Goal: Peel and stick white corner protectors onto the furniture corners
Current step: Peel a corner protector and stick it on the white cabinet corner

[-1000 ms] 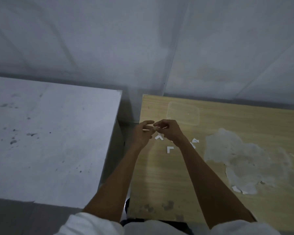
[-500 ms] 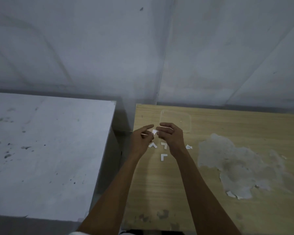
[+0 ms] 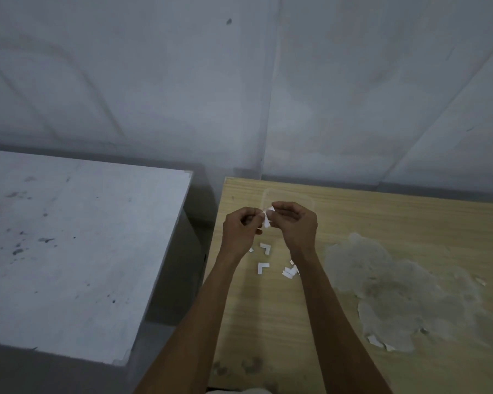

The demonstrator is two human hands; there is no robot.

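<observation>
Left hand and right hand, fingers clamped, pinch a corner protector over the far left corner of the worktop; a white flap newly hangs loose (backing, likely), so peeling seems started.

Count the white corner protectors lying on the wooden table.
4: two L-shapes between left wrist and right forearm, one sliver at that wrist, another by that forearm; others possibly hidden.

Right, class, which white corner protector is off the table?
The corner protector pinched between left hand and right hand; the other protectors lie flat on the wooden table.
</observation>
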